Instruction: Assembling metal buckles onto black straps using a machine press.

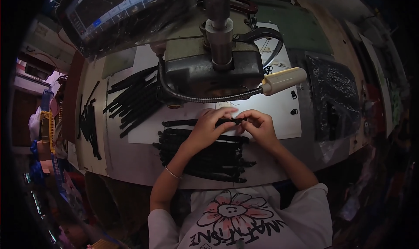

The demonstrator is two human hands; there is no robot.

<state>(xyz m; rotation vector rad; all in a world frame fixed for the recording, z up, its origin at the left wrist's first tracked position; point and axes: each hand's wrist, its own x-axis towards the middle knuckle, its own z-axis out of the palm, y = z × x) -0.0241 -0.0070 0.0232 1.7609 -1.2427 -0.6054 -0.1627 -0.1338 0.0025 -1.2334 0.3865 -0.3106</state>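
Under the machine head, both of my hands meet at the end of a black fabric strip [180, 122] that lies crosswise on the table. My left hand [208, 127] is closed on the strip close to its right end, thumb and fingers pinching. My right hand [260, 129] pinches that same end, fingertips nearly touching those of the left. Whether a small part sits between the fingertips is too dark to tell. Just below my hands lies a pile of similar black strips [200, 157], side by side. Two small black buckles [293, 95] rest on the white sheet, right of my right hand.
A sewing machine head [214, 70] stands close above my hands, with a white lamp [284, 81] on a bendable neck. More black strips [135, 98] lie at the left, others [89, 129] further left. A plastic-wrapped black package [334, 100] is at right, a screen [118, 13] upper left.
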